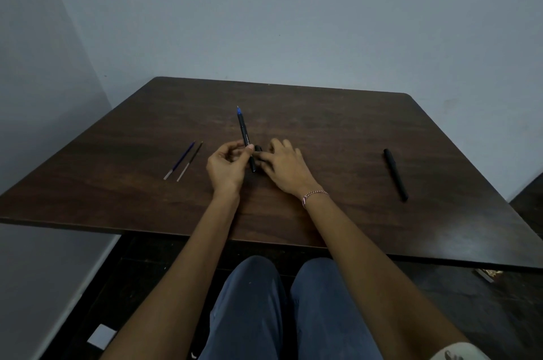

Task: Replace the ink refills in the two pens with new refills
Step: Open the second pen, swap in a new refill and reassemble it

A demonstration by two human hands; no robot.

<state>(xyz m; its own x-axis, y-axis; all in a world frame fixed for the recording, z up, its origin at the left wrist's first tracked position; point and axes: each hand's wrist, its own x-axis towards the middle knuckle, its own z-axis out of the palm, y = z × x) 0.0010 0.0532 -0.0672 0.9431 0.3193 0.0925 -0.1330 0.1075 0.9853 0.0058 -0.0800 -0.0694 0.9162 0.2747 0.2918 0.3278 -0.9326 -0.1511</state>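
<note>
My left hand (226, 166) pinches the uncapped pen (244, 130) mid-frame, my right hand (286, 167) touches its cap (258, 149), grip unclear; next, I'd twist the pen open.

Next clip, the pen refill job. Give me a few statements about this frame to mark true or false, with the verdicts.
1. The left hand holds a pen. True.
2. That pen is capped. False: its blue tip is bare and points away from the person.
3. Two refills lie on the table, to the left of the left hand. True.
4. The right hand grips the second pen. False: the second pen lies alone on the table, well off to the right of that hand.
</note>
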